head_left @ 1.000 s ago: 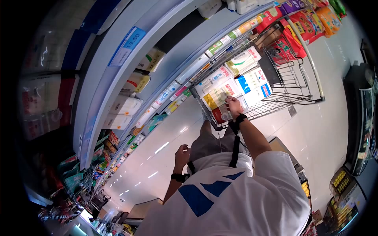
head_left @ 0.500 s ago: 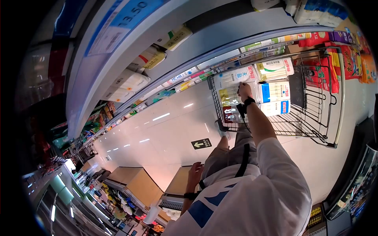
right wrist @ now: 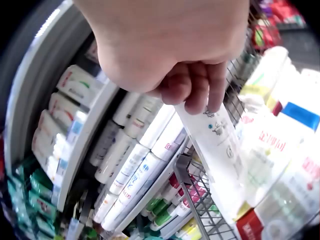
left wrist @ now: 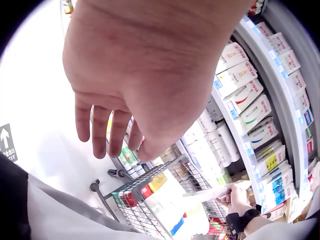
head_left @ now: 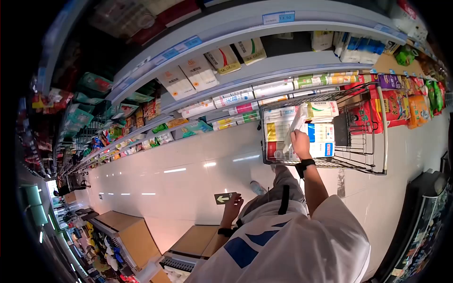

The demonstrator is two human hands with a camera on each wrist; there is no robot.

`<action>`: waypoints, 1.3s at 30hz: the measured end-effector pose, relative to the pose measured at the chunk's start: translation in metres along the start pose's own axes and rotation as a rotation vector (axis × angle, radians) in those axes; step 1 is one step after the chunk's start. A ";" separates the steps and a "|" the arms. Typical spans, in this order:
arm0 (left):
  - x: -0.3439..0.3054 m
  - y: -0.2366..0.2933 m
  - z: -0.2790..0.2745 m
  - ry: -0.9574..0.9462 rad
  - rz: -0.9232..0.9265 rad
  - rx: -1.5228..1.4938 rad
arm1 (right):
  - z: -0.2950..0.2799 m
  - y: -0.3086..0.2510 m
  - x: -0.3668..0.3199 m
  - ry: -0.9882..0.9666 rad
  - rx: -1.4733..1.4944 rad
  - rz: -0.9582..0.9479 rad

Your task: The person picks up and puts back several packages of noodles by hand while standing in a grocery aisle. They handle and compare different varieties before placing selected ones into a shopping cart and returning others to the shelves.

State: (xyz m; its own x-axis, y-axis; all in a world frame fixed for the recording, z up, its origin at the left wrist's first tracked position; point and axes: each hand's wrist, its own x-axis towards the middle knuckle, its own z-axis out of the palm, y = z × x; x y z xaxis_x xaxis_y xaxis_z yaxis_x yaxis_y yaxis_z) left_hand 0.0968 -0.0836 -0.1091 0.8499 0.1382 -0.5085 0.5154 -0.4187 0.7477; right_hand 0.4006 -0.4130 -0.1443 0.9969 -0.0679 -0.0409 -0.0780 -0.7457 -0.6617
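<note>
In the head view my right hand (head_left: 301, 145) grips the end of a slim white package (head_left: 298, 121), tilted up above other packs in the cart. The right wrist view shows the curled fingers (right wrist: 197, 90) pinching the top of this white package (right wrist: 215, 150), its lower end by a red-ended pack (right wrist: 250, 226). White packs with green (head_left: 322, 109) and blue (head_left: 323, 133) markings lie beside it. My left hand (head_left: 232, 207) hangs by my body, away from the cart; in the left wrist view this hand (left wrist: 145, 75) has relaxed fingers and holds nothing.
The wire shopping cart (head_left: 385, 141) stands against shelves (head_left: 226, 30) stocked with tissue packs and rolls. Red bags (head_left: 367, 117) are stacked beyond it. A floor sign (head_left: 221, 198) lies near my left hand, and brown display units (head_left: 137, 236) stand at lower left.
My right hand has drawn the slim white package up from the packs in the cart. The head view has turned, bringing more shelf and aisle in. My left hand still hangs by my body.
</note>
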 end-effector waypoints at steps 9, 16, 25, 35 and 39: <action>0.020 0.068 -0.011 -0.053 0.444 -0.178 | -0.110 -0.119 -0.164 -0.250 0.081 -0.278; -0.008 0.087 -0.014 -0.402 0.385 -0.597 | -0.111 -0.180 -0.238 -0.392 0.460 -0.168; -0.074 0.113 -0.064 -0.291 0.293 -1.043 | -0.071 -0.227 -0.271 -0.246 0.897 -0.048; -0.086 0.113 -0.086 -0.085 0.418 -0.841 | -0.064 -0.254 -0.280 -0.560 0.905 0.063; -0.087 0.116 -0.085 0.066 0.564 -0.564 | -0.061 -0.253 -0.274 -0.573 0.904 0.025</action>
State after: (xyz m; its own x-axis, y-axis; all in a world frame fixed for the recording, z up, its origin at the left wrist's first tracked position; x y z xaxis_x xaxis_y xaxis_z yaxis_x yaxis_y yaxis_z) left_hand 0.0925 -0.0680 0.0584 0.9946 0.1008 0.0239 -0.0314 0.0736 0.9968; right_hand 0.1467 -0.2461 0.0803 0.8717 0.4201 -0.2521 -0.2933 0.0352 -0.9554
